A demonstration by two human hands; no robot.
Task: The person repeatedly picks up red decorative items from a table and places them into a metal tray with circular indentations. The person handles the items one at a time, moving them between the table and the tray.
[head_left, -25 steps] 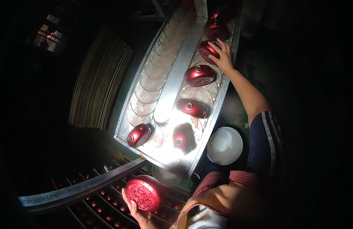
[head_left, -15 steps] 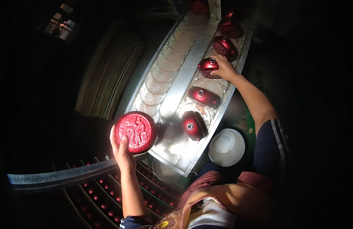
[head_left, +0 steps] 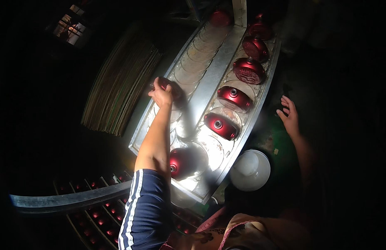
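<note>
My left hand [head_left: 161, 95] reaches across the left lane of the metal conveyor table [head_left: 197, 93], its fingers closed around a dark red flask [head_left: 164, 83], mostly hidden behind the hand. Out past the table's right edge, my right hand [head_left: 289, 113] holds nothing, fingers apart. Several glossy red round-bodied flasks with a short neck stand in the right lane, among them a red flask [head_left: 234, 97] and a nearer red flask [head_left: 221, 124]. One carries a relief pattern [head_left: 249, 75] on its flat face. Beside my left forearm, another red flask [head_left: 178, 161] stands at the near end.
A white bucket [head_left: 250, 170] stands right of the table's near end. To the left is a tall stack of thin boards [head_left: 120, 85]. A curved metal rail [head_left: 72, 199] runs at lower left above racks with rows of red pieces [head_left: 99, 218]. A post [head_left: 239, 13] rises at the far end.
My left hand has moved forward from the near left, where it held a round flask with its relief face up, to the left lane. My right hand let go of a flask and drew away rightward.
</note>
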